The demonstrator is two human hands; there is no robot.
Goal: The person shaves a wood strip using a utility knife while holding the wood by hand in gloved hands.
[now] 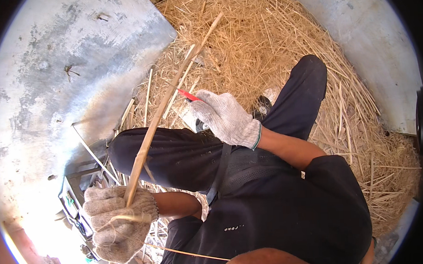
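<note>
A long, slender bamboo pole (pixel 144 151) slants across my left thigh, its far end raised over the straw. My gloved left hand (pixel 120 222) is wrapped round its lower part; the pole's butt shows below the fist. In my gloved right hand (pixel 227 118) is a tool with a red handle (pixel 188 95), its fingers closed round it. The tool's thin tip reaches the pole's upper half; whether it touches cannot be made out. It looks like a small knife, but the blade is barely visible. A thin bamboo strip (pixel 188 252) runs from near my left hand toward my body.
Straw and bamboo shavings (pixel 259 35) cover the floor around my crossed legs. A grey, stained wall panel (pixel 76 57) rises on the left, and another pale wall (pixel 363 35) on the right. A dark crate-like frame (pixel 73 199) with small items stands beside my left hand.
</note>
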